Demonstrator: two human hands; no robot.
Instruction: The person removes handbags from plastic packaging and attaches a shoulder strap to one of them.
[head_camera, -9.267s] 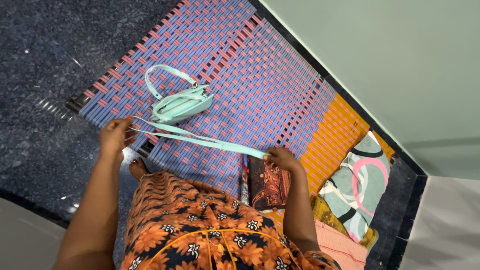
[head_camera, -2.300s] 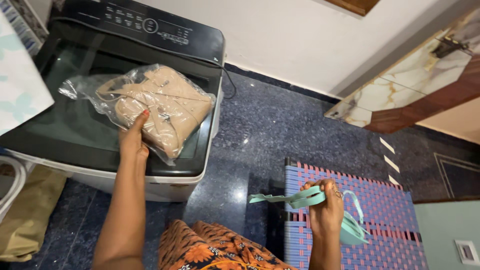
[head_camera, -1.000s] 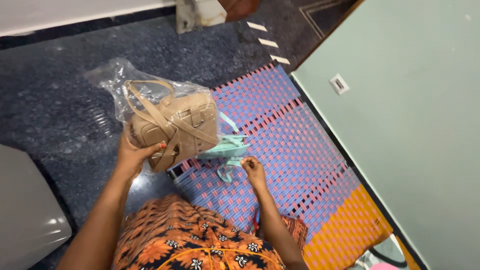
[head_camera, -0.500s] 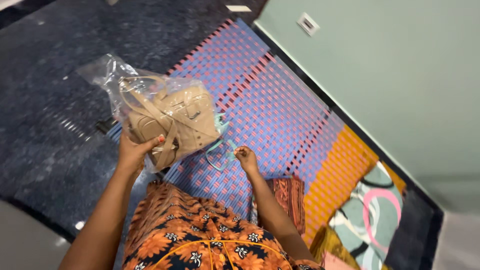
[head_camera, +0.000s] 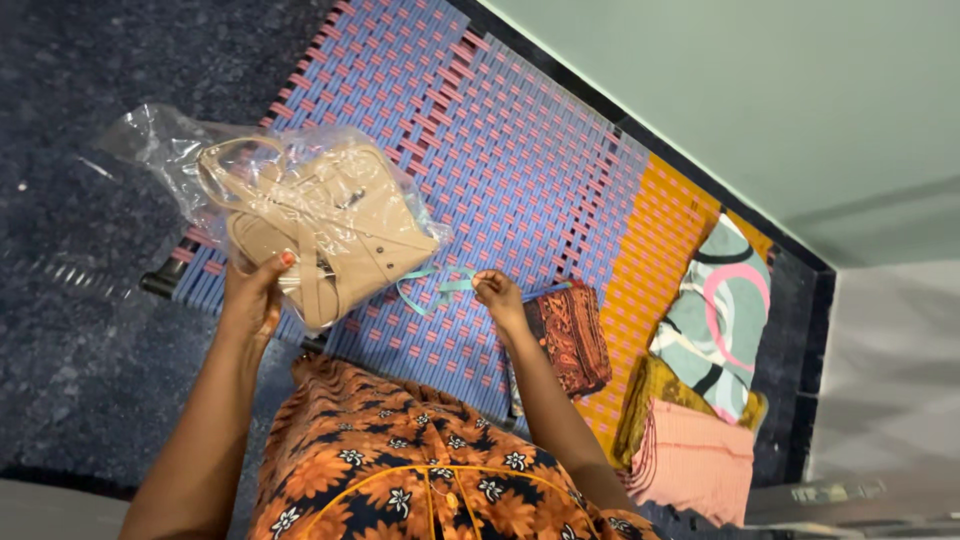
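My left hand (head_camera: 250, 300) clenches the bagged tan handbag (head_camera: 325, 230); my right hand (head_camera: 497, 298), just right of it, pinches the mint strap (head_camera: 435, 288).

- Even, soft indoor light; no hard shadows anywhere.
- White glare streaks on the plastic wrap (head_camera: 250, 170) and on the dark polished floor (head_camera: 80, 270) beside the mat's left edge.
- Slight motion softness throughout; bottom right corner blurred.

one bagged tan handbag (head_camera: 325, 230), one mint strap (head_camera: 435, 290).
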